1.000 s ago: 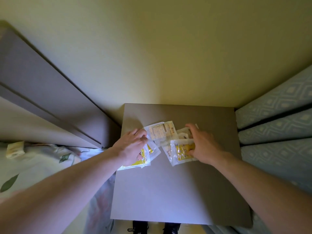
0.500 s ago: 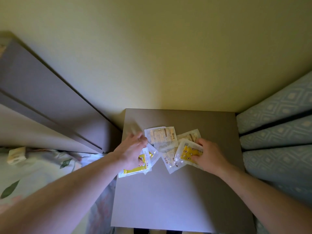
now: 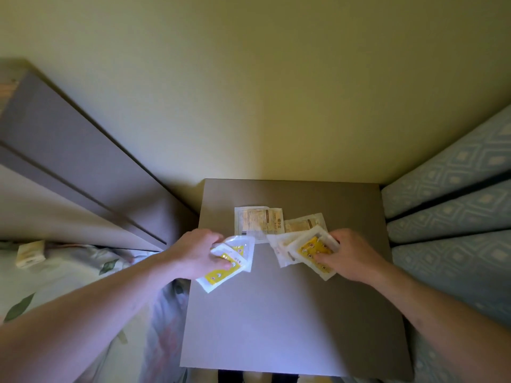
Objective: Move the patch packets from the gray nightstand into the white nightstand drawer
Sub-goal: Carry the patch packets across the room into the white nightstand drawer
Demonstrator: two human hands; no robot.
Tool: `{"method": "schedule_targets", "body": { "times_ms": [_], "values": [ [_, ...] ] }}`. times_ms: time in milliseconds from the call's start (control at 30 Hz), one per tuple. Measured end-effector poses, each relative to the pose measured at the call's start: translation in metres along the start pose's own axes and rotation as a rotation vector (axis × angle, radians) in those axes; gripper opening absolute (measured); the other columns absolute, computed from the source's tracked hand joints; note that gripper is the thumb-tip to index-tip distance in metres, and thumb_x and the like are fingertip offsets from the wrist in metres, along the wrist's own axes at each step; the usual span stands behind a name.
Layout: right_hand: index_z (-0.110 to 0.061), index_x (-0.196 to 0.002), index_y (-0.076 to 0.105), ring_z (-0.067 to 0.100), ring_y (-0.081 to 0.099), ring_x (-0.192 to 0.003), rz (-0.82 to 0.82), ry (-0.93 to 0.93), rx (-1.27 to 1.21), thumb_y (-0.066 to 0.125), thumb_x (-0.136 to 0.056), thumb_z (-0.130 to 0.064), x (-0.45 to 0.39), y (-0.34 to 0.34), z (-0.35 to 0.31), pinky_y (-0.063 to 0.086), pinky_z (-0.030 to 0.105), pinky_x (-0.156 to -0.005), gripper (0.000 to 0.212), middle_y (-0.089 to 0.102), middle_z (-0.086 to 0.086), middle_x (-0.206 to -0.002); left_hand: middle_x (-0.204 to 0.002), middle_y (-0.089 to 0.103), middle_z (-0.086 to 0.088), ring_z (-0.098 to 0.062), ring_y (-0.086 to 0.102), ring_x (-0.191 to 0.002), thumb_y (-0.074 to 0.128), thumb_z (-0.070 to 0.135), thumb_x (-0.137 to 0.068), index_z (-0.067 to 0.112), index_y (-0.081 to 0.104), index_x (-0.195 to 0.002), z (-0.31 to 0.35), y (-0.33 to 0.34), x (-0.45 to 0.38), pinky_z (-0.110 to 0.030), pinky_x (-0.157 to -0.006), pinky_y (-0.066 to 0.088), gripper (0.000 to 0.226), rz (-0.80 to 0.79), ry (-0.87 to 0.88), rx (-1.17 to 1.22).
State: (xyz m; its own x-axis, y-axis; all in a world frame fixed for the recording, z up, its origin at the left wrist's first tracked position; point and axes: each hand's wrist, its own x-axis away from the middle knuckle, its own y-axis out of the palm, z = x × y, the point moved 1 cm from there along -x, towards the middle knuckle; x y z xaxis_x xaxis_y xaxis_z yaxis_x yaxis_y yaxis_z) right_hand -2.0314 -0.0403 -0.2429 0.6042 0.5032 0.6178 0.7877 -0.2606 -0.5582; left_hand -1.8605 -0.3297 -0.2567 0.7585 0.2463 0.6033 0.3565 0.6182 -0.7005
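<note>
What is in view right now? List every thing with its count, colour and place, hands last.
patch packets: several, exact count unclear, white and yellow, overlapping on the nightstand top, some in the hands
gray nightstand: one, gray, centre, against the wall
wall: one, yellowish, behind the nightstand
cushions: stacked, blue with a diamond pattern, right edge
headboard panels: gray, left
bedding: white with green leaves, lower left
small box: one, pale, on the bedding
left hand: grips yellow packets
right hand: holds a yellow packet
</note>
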Motion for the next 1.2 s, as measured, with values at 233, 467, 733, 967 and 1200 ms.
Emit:
{"method": "schedule_targets", "body": {
  "times_ms": [233, 467, 733, 967, 1200],
  "values": [
    [-0.024, -0.095, 0.077, 0.011, 0.066, -0.092, 0.060, 0.012, 0.066, 0.084, -0.081, -0.035, -0.033, -0.015, -0.004, 0.057, 0.027, -0.073, 0.019, 0.061, -0.005, -0.112, -0.139, 0.042, 0.008, -0.020, 0.045, -0.124, 0.074, 0.046, -0.087, 0.025, 0.064, -0.107, 0.036, -0.007, -0.039, -0.032, -0.098, 0.042, 0.031, 0.089, 0.095, -0.038],
    [-0.031, -0.090, 0.069, 0.008, 0.068, -0.079, 0.132, 0.135, -0.273, 0.084, -0.083, -0.017, -0.047, 0.018, -0.008, 0.051, 0.021, -0.059, 0.022, 0.073, -0.006, -0.096, -0.146, 0.035, 0.000, -0.024, 0.035, -0.135, 0.081, 0.057, -0.074, 0.016, 0.051, -0.139, 0.059, 0.014, -0.070, -0.038, -0.107, 0.043, 0.082, 0.119, 0.046, -0.281],
    [-0.022, -0.104, 0.071, 0.010, 0.071, -0.085, 0.276, 0.175, -0.517, 0.082, -0.086, -0.025, -0.016, 0.044, 0.007, 0.052, 0.022, -0.059, 0.022, 0.073, -0.006, -0.099, -0.126, 0.058, -0.002, -0.027, 0.059, -0.116, 0.079, 0.050, -0.081, 0.019, 0.041, -0.135, 0.055, 0.014, -0.055, -0.035, -0.084, 0.045, 0.073, 0.110, -0.002, -0.186],
    [-0.026, -0.105, 0.071, 0.008, 0.074, -0.086, 0.369, 0.164, -0.643, 0.082, -0.085, -0.018, 0.048, 0.057, 0.002, 0.056, 0.021, -0.063, 0.025, 0.076, -0.009, -0.098, -0.070, 0.069, 0.006, -0.009, 0.057, -0.047, 0.076, 0.033, -0.088, 0.027, 0.034, -0.099, 0.033, 0.034, 0.011, -0.027, -0.044, 0.044, 0.044, 0.111, -0.159, 0.415],
    [-0.023, -0.101, 0.072, 0.012, 0.075, -0.082, 0.358, 0.203, -0.564, 0.082, -0.084, -0.013, 0.172, 0.057, -0.036, 0.062, 0.038, -0.075, 0.022, 0.078, -0.007, -0.090, -0.092, 0.075, 0.004, -0.014, 0.072, -0.070, 0.076, 0.035, -0.087, 0.032, 0.042, -0.108, 0.036, 0.026, 0.155, -0.044, -0.070, 0.061, 0.040, 0.122, -0.138, 0.603]
  ]
}}
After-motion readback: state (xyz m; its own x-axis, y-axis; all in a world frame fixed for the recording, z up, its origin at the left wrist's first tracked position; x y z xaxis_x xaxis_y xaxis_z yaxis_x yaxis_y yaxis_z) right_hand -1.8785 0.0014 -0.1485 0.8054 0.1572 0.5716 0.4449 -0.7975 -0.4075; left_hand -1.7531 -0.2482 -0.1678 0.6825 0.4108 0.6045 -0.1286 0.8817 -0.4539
